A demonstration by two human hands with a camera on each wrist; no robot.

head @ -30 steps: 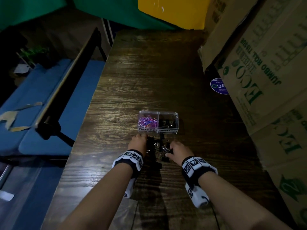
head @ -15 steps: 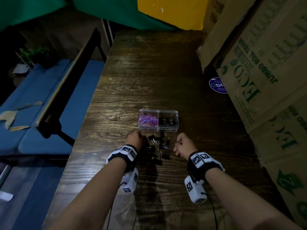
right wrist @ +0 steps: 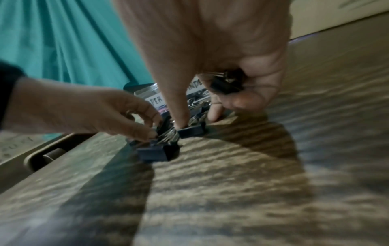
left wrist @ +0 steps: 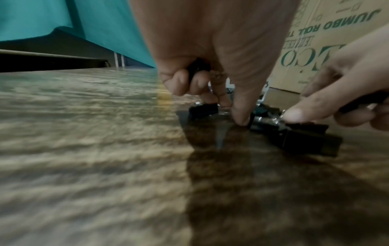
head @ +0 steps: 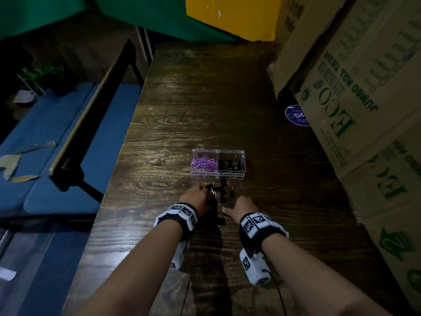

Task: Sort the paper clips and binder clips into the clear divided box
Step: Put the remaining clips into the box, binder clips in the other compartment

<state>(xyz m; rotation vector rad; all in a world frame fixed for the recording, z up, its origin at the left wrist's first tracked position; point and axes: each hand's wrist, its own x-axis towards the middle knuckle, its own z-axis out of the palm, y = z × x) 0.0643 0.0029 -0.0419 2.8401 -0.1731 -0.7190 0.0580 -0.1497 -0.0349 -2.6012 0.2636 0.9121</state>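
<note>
The clear divided box (head: 218, 176) sits mid-table, with coloured paper clips (head: 203, 163) in its left compartment and black binder clips (head: 230, 165) in its right. A loose pile of black binder clips (head: 222, 197) lies just in front of it. My left hand (head: 204, 193) is at the pile's left side; its curled fingers hold a binder clip (left wrist: 197, 66) while the thumb (left wrist: 242, 116) touches the pile. My right hand (head: 232, 202) is at the pile's right side, holding a binder clip (right wrist: 227, 83) in its curled outer fingers, with thumb and forefinger down on another clip (right wrist: 191, 131).
Stacked cardboard cartons (head: 355, 106) line the dark wooden table's (head: 205, 99) right side, with a round blue sticker (head: 296, 115) at their foot. The table's left edge drops to a blue bench (head: 57, 142) and a dark rail (head: 91, 115).
Half a second ago both hands were drawn slightly out from the pile. They have now come back in onto the binder clips, fingers down among them.
</note>
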